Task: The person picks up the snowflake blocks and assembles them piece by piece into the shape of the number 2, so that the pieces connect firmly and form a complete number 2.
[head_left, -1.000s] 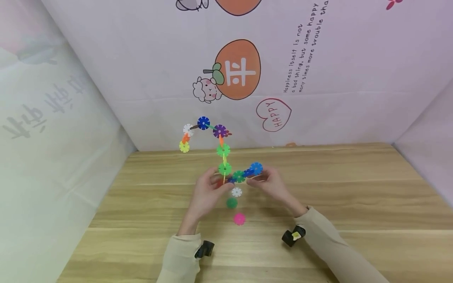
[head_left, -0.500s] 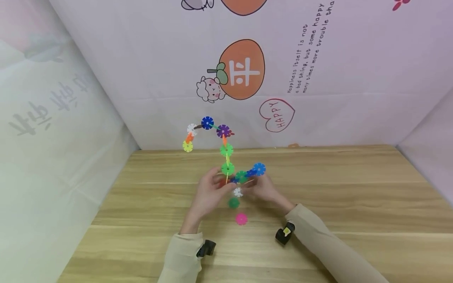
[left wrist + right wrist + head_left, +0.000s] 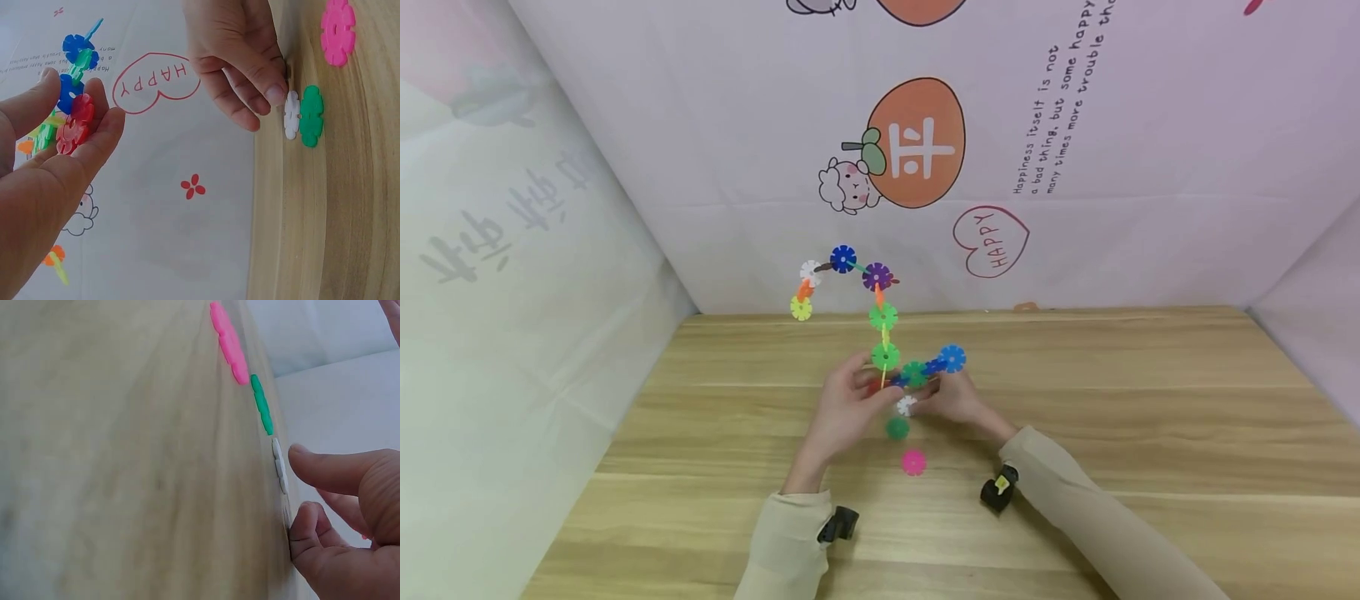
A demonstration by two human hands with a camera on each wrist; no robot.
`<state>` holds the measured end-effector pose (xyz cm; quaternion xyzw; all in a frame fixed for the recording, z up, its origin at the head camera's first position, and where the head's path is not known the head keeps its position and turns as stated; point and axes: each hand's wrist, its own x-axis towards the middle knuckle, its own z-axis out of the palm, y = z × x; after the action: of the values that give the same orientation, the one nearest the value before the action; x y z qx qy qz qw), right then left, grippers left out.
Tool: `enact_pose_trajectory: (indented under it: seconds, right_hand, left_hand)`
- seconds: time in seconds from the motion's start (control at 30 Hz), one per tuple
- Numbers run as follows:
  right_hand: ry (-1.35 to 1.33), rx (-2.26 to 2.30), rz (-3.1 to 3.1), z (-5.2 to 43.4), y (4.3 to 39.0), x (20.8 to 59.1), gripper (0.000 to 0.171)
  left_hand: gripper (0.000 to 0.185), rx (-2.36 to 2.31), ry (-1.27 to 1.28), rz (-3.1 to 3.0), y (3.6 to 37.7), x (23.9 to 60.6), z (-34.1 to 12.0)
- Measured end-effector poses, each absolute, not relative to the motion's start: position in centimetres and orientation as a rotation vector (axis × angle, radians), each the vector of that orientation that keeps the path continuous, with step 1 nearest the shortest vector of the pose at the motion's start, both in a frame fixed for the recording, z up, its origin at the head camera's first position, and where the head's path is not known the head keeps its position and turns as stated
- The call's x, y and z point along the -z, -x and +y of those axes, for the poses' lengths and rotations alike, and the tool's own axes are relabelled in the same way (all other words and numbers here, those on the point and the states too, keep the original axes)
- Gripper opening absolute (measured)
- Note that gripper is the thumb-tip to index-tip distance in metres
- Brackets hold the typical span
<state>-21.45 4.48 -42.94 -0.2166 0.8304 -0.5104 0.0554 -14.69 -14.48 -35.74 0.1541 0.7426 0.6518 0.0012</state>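
My left hand [image 3: 842, 408] pinches the base of the snowflake-disc chain [image 3: 880, 321], holding it upright above the wooden table [image 3: 1150, 433]. My right hand [image 3: 951, 398], fingers loosely curled and gripping nothing, reaches its fingertips down beside the white disc [image 3: 906, 406] lying flat. Just nearer me lie a green disc [image 3: 897, 428] and a pink disc [image 3: 913, 462].

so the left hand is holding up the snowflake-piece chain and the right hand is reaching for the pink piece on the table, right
Not quite. The left hand does hold the snowflake-piece chain, but the right hand reaches for the white piece, not the pink piece, which lies farther along the table past the green piece. The left wrist view shows the fingertips at the white one.
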Motion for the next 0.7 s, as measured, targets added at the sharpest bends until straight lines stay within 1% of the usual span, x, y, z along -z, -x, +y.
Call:
enact_pose_trajectory:
  seconds: [0.17,0.37,0.47,0.7]
  right_hand:
    - [0.569,1.464,2.502,4.36,21.41,42.78,0.032]
    - [0.485,1.305,2.504,4.34,21.29,42.50,0.019]
    - [0.468,1.263,2.499,4.31,21.31,42.41,0.020]
    - [0.571,1.275,2.496,4.31,21.38,42.54,0.029]
  left_hand:
    - [0.030,-2.048,-0.496,2.323,14.80,35.77,-14.61]
    - [0.031,-2.038,-0.479,2.326,14.82,35.77,-14.57]
    - [0.033,-2.024,-0.459,2.343,14.79,35.75,-14.51]
    - [0.032,-2.012,-0.443,2.354,14.80,35.72,-14.46]
